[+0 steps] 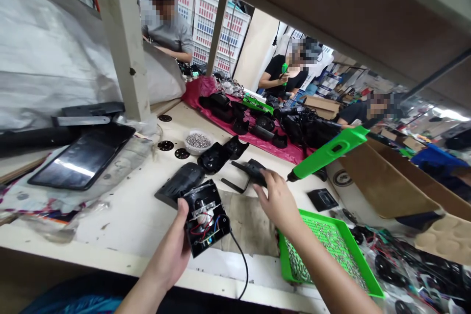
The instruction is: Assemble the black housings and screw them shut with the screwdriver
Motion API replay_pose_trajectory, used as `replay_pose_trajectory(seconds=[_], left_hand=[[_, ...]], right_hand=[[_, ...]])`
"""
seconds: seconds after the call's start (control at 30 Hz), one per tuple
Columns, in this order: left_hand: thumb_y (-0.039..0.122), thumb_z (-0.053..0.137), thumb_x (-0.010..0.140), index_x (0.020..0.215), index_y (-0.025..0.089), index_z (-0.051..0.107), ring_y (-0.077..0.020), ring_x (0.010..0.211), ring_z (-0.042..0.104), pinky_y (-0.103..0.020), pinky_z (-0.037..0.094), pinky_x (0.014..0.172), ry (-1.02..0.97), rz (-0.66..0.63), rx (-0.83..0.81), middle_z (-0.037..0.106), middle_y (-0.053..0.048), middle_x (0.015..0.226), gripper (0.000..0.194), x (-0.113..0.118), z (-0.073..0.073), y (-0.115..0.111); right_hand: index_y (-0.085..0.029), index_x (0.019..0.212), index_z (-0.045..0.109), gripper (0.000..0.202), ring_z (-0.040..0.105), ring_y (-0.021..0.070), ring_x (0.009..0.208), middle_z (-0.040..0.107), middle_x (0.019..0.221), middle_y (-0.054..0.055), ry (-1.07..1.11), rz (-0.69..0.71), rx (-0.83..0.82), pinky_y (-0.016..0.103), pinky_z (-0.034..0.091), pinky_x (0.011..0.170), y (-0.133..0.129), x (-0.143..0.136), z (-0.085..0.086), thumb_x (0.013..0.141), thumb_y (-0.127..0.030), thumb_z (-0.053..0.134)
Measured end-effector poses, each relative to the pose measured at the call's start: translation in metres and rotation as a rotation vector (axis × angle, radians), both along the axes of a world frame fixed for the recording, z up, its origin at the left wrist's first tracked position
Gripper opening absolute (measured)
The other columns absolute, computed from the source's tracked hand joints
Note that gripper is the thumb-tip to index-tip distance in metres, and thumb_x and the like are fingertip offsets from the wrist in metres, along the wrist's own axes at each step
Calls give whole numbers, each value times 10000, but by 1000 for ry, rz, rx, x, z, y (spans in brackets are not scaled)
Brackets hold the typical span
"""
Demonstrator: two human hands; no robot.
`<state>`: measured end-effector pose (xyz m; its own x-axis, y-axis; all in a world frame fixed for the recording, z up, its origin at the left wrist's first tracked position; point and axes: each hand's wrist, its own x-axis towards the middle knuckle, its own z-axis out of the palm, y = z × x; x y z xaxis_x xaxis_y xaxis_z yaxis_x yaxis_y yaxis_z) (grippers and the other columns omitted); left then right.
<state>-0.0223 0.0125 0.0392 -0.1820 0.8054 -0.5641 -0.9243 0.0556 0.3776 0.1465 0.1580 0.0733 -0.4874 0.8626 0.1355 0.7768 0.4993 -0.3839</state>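
Observation:
My left hand (172,245) grips an open black plastic housing (206,218), its inside turned up. Red and blue wires, a metal bracket and a small board show inside it, and a black cable (241,250) hangs from its lower right. My right hand (274,191) is farther up the table, its thumb and fingers closed at the edge of a black plastic piece (253,170). Beside that piece lies a thin black U-shaped bracket (235,186). Behind the housing, a black curved cover (180,181) rests on the table, with more black shells (215,157) beyond.
A green tray (368,279) of small metal parts sits under my right forearm. A green electric screwdriver (331,149) hangs tilted above the table. Further back are a bowl of screws (197,142) and a tablet (84,157). Several people are working beyond a metal post (121,44).

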Motion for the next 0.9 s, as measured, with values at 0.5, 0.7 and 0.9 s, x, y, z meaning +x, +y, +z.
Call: replay_pose_trajectory(seconds=[0.5,0.7,0.9], left_hand=[[621,350,907,1458,221,391,-274,1252,542,-446,363,1097,109,21,11,637,-111,1298,682,2,1,3],[613,373,903,1474,243,359,-275,1263,532,-442,367,1094,90,37,45,619,-105,1324,681,4,-1,2],[629,365,896,1477,240,352,-279,1268,527,-447,369,1091,90,18,59,611,-112,1332,700,4,-3,2]], right_hand=[[-199,806,609,185,619,175,747,666,788,7,217,252,-366,274,423,678,-81,-5,3,921,-331,548],[-194,733,602,226,587,154,649,636,689,-7,208,245,-364,252,361,608,-83,-1,-3,917,-311,545],[-197,731,611,221,566,144,618,618,652,-14,243,243,-396,242,344,590,-82,2,-3,914,-299,541]])
